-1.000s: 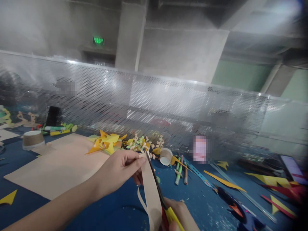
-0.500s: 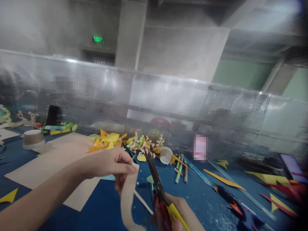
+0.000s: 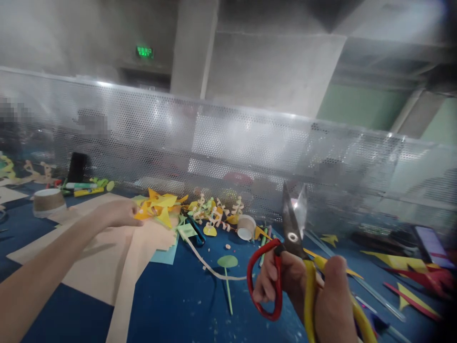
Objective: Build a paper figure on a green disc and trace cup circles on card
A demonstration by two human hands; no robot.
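Observation:
My right hand point(image 3: 333, 290) holds a pair of scissors point(image 3: 293, 238) upright, with one red and one yellow handle and the blades apart. My left hand point(image 3: 123, 213) is low over pale paper sheets point(image 3: 93, 271), its fingertips beside a pile of orange and yellow paper cutouts point(image 3: 162, 206). Those fingers are blurred and partly hidden, so their grip cannot be made out. A long pale paper strip point(image 3: 123, 290) runs from below that hand down to the bottom edge. Left of the scissors lie a narrow pale strip point(image 3: 203, 262) and a green paper leaf on a stem point(image 3: 227, 261).
Curled paper pieces point(image 3: 214, 216) and a paper cup point(image 3: 246, 227) stand along the perforated metal screen point(image 3: 235, 143). Another cup point(image 3: 49, 202) is at left. Yellow and red paper scraps point(image 3: 400, 264) and a phone point(image 3: 432, 245) lie at right.
My left hand has moved left and away to the paper sheets, and the pale strip now lies across them. My right hand has moved right and raised the scissors, whose blades have opened.

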